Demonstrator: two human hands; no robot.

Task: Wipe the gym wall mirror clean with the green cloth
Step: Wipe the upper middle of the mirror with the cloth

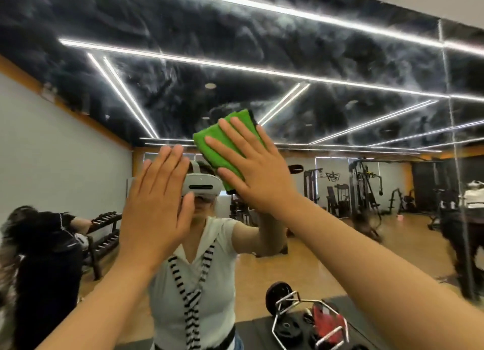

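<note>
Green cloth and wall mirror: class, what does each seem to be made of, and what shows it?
Green cloth: probably microfibre or terry, matt and fuzzy; its napped surface and thick soft folds suggest it. Wall mirror: glass, glossy; it reflects the gym, shows hazy smears and a vertical panel seam.

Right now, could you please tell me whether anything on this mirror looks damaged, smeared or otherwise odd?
Yes: cloudy white smears cover the upper gym wall mirror, above the green cloth that the flat right hand presses on it. They blur the reflected ceiling, so that part looks unwiped. No cracks show.
</note>
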